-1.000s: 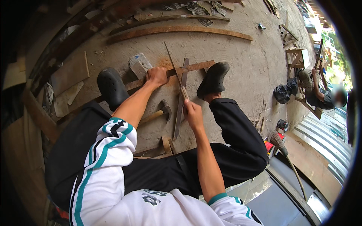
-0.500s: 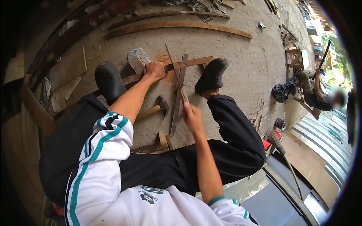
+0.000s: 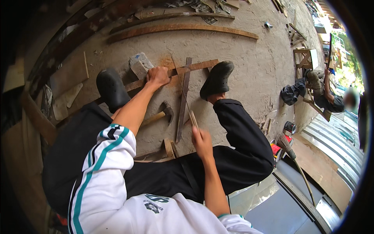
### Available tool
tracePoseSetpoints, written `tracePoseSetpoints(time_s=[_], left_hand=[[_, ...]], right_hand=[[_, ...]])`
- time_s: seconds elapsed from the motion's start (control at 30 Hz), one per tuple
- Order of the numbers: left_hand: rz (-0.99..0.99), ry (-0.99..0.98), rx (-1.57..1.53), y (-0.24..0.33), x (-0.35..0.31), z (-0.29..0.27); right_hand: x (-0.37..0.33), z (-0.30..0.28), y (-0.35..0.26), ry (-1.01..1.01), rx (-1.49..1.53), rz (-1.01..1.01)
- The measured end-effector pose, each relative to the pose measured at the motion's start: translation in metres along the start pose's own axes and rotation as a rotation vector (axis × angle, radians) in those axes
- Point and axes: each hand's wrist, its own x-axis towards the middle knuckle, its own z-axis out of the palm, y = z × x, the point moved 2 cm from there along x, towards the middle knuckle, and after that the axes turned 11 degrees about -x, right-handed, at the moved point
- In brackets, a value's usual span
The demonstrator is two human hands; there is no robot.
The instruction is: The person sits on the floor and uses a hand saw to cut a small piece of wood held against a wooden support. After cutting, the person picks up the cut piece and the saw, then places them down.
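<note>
My left hand [image 3: 157, 77] is closed around a long wooden strip [image 3: 203, 65] that lies slantwise across the floor between my feet. My right hand [image 3: 202, 142], closer to my body, grips the handle of a thin handsaw [image 3: 186, 97]. The saw's narrow blade crosses the strip just right of my left fist. Orange sawdust [image 3: 166, 62] is spread on the floor behind that crossing. Under the strip runs a darker narrow bar [image 3: 182, 105]. A hammer [image 3: 166, 112] with a wooden handle lies below my left wrist, and a grey block [image 3: 140, 64] sits beyond my left hand.
My black clogs [image 3: 221, 78] flank the work. Long planks [image 3: 183, 27] lie farther back, and flat boards [image 3: 70, 74] at the left. A broom [image 3: 298, 163] and cans [image 3: 289, 127] stand at the right. Another person [image 3: 329, 99] sits far right, holding a long dark piece.
My right hand has drawn the saw back toward my body, so less of the blade reaches past the strip. My left hand keeps its hold on the wood.
</note>
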Motion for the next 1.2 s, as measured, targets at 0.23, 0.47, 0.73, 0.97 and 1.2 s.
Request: tracePoseSetpoints(time_s=[0.23, 0.47, 0.73, 0.97, 1.2], left_hand=[[0.019, -0.015, 0.005, 0.014, 0.005, 0.002], [-0.023, -0.001, -0.006, -0.004, 0.003, 0.003], [-0.053, -0.036, 0.051, 0.009, 0.005, 0.008], [-0.041, -0.041, -0.021, 0.013, -0.001, -0.004], [-0.004, 0.002, -0.028, 0.009, 0.004, 0.004]], right_hand=[[0.085, 0.016, -0.011, 0.045, 0.040, -0.038], [0.010, -0.009, -0.019, -0.034, 0.035, 0.069], [0.032, -0.030, 0.010, 0.023, 0.231, 0.076], [-0.020, -0.029, -0.038, 0.041, 0.048, 0.105], [0.032, -0.018, -0.053, 0.089, -0.057, 0.016]])
